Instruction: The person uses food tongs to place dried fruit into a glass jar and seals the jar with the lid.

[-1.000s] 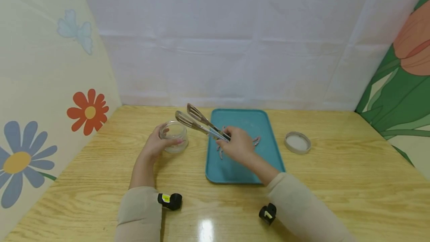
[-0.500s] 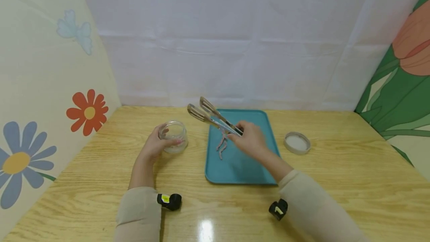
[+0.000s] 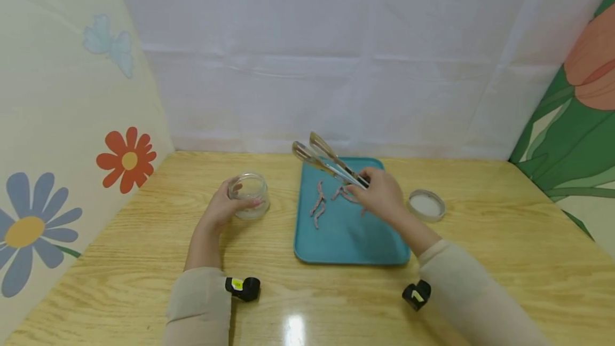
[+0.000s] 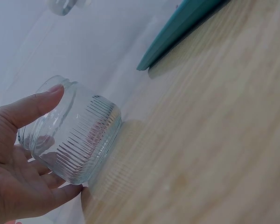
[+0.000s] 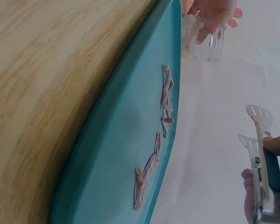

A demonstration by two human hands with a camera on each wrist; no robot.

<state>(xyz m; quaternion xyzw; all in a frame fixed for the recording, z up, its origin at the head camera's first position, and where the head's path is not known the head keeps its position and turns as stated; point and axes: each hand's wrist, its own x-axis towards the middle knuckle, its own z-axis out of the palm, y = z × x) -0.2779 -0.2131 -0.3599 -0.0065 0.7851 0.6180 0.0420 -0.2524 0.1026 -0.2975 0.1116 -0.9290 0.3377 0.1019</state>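
Note:
My left hand (image 3: pixel 222 208) grips a clear glass jar (image 3: pixel 252 192) standing on the table, thumb across its near side. In the left wrist view a pinkish patch (image 4: pixel 96 134) shows through the ribbed glass. My right hand (image 3: pixel 383 192) holds metal tongs (image 3: pixel 328 167) with dark grips above a teal tray (image 3: pixel 346 242). The slotted tong ends stand apart with nothing between them, pointing up and left toward the tray's far edge. Several pinkish strips, perhaps raw meat, lie on the tray, among them one strip (image 3: pixel 319 212) at its left; some are partly hidden under my right hand.
A round lid (image 3: pixel 426 205) lies on the wooden table (image 3: pixel 490 244) right of the tray. A white cloth (image 3: pixel 307 57) hangs behind. Flower-printed panels (image 3: pixel 72 122) stand at both sides. A black wrist camera (image 3: pixel 244 288) sits by each sleeve.
My right hand has moved right with the tongs, from beside the jar to over the tray's right part, uncovering more strips. The left hand and jar have stayed in place.

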